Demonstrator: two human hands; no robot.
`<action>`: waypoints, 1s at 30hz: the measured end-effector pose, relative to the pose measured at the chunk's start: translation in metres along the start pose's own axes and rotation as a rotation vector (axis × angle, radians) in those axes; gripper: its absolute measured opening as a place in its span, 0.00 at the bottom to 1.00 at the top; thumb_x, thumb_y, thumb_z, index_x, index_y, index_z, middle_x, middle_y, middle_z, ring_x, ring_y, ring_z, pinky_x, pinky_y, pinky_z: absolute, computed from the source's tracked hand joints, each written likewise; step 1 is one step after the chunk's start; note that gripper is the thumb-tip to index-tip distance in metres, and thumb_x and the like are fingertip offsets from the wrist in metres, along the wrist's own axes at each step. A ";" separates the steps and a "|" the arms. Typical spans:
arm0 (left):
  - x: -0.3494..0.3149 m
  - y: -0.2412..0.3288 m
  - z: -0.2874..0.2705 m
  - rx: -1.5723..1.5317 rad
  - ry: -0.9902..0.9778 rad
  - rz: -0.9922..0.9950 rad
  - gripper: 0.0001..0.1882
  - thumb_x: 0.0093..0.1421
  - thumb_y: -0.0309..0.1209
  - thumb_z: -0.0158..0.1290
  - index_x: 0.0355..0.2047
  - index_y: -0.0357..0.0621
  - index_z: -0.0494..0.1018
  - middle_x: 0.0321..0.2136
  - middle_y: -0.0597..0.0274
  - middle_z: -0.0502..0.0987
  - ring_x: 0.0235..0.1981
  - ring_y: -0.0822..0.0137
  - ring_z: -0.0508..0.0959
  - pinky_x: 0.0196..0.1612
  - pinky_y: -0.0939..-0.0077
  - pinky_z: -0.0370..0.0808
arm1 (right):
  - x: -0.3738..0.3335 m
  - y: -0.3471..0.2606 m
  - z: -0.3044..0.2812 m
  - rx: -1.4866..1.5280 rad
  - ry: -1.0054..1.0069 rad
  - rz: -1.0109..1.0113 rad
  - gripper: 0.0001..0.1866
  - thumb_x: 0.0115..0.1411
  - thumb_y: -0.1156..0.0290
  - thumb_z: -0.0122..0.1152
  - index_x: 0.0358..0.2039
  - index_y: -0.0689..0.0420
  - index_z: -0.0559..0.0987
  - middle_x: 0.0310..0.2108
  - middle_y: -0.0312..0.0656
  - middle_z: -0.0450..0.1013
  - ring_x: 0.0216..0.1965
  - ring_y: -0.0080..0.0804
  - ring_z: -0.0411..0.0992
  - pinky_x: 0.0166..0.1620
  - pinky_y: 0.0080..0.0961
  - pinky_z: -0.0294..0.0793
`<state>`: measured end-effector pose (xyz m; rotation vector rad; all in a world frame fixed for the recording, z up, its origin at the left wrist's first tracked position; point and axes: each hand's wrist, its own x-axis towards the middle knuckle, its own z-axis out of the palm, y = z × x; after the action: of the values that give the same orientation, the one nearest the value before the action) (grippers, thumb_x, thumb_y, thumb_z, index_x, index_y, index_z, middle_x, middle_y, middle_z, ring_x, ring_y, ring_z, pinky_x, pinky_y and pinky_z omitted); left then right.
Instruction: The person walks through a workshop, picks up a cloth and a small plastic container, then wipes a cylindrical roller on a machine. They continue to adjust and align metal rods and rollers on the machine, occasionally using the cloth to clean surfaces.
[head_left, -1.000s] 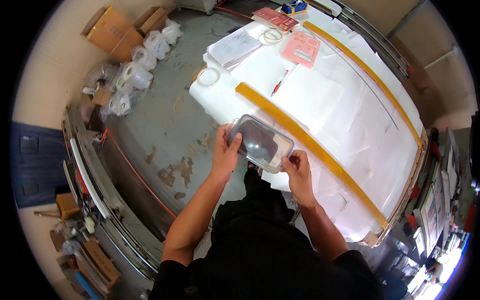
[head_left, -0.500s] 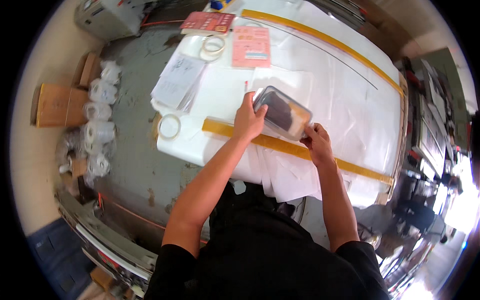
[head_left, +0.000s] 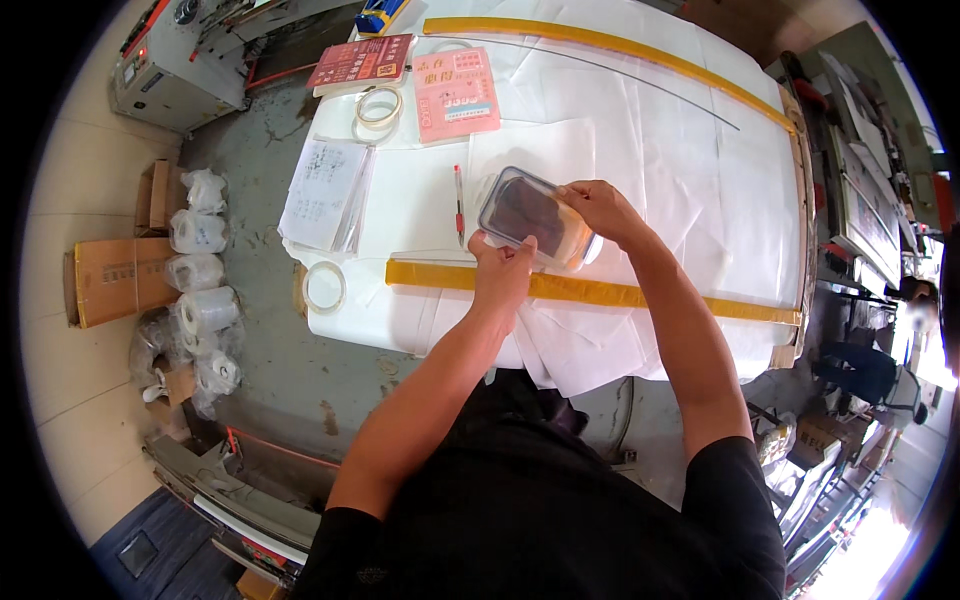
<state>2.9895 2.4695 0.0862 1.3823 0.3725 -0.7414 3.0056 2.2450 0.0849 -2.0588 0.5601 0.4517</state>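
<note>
Between my two hands, tilted over the near part of the white-covered table, is a clear food container (head_left: pixel 527 207) with a grey-rimmed lid; dark and light brown contents show through it. My left hand (head_left: pixel 503 262) grips its near left edge, thumb on top. At the far right edge, my right hand (head_left: pixel 600 208) holds it with bent fingers; some fingertips are hidden. A red-and-clear pen (head_left: pixel 459 205) lies just left of the container. Under it spread white sheets of paper (head_left: pixel 570 145).
Tape rolls (head_left: pixel 378 108), a pink booklet (head_left: pixel 457 95), a red book (head_left: pixel 362 63) and a stack of written papers (head_left: pixel 322 190) occupy the table's left side. A yellow tape strip (head_left: pixel 590 290) runs along the near edge. Cardboard boxes (head_left: pixel 122 280) and plastic-wrapped rolls (head_left: pixel 207 312) stand on the floor leftward.
The container has turned and moved slightly left and nearer. My right hand has shifted from its lower right corner to its far right edge; my left hand now grips the near edge.
</note>
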 end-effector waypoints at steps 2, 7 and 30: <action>0.002 -0.003 0.006 0.039 0.106 0.038 0.41 0.70 0.31 0.63 0.69 0.40 0.45 0.46 0.55 0.78 0.46 0.68 0.79 0.52 0.67 0.81 | 0.003 0.003 0.005 0.117 0.066 -0.013 0.24 0.68 0.51 0.67 0.47 0.63 0.89 0.38 0.48 0.85 0.41 0.37 0.79 0.49 0.36 0.78; 0.004 -0.007 0.000 0.008 0.131 0.085 0.36 0.69 0.28 0.66 0.62 0.42 0.49 0.42 0.54 0.77 0.37 0.69 0.79 0.39 0.72 0.83 | 0.011 0.004 0.001 0.267 0.127 -0.072 0.16 0.65 0.59 0.73 0.38 0.63 0.88 0.35 0.39 0.84 0.37 0.27 0.77 0.43 0.29 0.76; 0.035 -0.008 -0.048 0.532 0.242 0.601 0.23 0.66 0.27 0.64 0.59 0.41 0.71 0.49 0.54 0.76 0.35 0.63 0.79 0.45 0.63 0.78 | -0.049 -0.031 0.045 -0.287 0.381 -0.361 0.10 0.62 0.60 0.72 0.40 0.49 0.90 0.40 0.40 0.82 0.44 0.44 0.81 0.48 0.40 0.80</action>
<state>3.0183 2.5066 0.0489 1.9681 -0.0775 -0.1694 2.9776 2.3086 0.1091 -2.4802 0.3415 -0.0825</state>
